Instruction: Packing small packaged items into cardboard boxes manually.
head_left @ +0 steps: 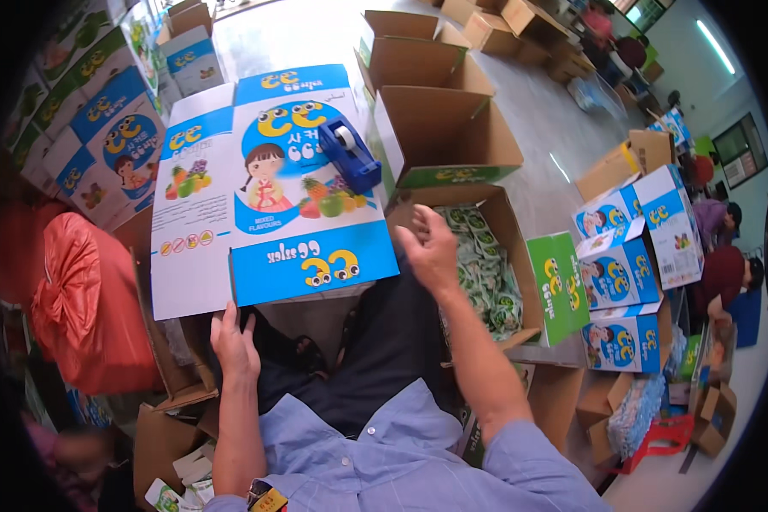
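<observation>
A flattened blue-and-white printed carton [192, 282] lies across in front of me, with fruit and a cartoon girl on it. My left hand [235, 346] is at its near edge, fingers extended and loosely apart, fingertips touching or very close to the cardboard. A blue tape dispenser [350, 160] with a clear roll sits on the carton's right part. My right hand [431, 247] is open with fingers spread, just beyond the carton's right edge. Beneath and beside it stands an open brown box [520, 290] filled with small green-and-white packets [491, 282].
Empty open boxes [444, 128] line up ahead on the right. A green flap [559, 286] sticks out beside the packet box. Printed cartons [619, 273] stand right, others [115, 145] left. A red plastic bag [90, 299] bulges at left. Other people [725, 273] sit far right.
</observation>
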A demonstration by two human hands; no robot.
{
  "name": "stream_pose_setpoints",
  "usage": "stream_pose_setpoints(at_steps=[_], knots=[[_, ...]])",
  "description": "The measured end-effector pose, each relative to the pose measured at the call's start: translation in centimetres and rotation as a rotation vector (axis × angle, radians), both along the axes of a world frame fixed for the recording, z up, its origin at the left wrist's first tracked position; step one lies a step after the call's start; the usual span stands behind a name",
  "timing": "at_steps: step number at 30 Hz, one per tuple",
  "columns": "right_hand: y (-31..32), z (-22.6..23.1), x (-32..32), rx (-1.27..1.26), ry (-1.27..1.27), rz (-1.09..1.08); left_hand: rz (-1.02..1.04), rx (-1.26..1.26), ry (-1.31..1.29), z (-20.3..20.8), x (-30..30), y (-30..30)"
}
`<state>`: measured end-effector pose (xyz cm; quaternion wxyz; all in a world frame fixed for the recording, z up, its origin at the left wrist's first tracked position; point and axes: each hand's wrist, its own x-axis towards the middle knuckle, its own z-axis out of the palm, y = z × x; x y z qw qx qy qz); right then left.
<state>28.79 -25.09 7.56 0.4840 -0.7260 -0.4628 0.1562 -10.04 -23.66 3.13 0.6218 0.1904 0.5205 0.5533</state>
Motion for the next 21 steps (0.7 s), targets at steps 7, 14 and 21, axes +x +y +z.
stream_pose_setpoints(at_steps=[7, 14, 21], knots=[[-8.8, -3.0, 16.8, -0.529, -0.221, -0.008, -0.13, -0.135, 0.276, 5.2, -4.7, -7.6], [-17.6, -5.7, 29.0, -0.564, -0.046, 0.073, -0.004, 0.001, 0.775, 8.0, -11.5, -10.3], [-16.4, -12.7, 27.2, -1.066, -0.428, 0.275, 0.264, 0.04, 0.887, 10.6, -16.2, -15.6]])
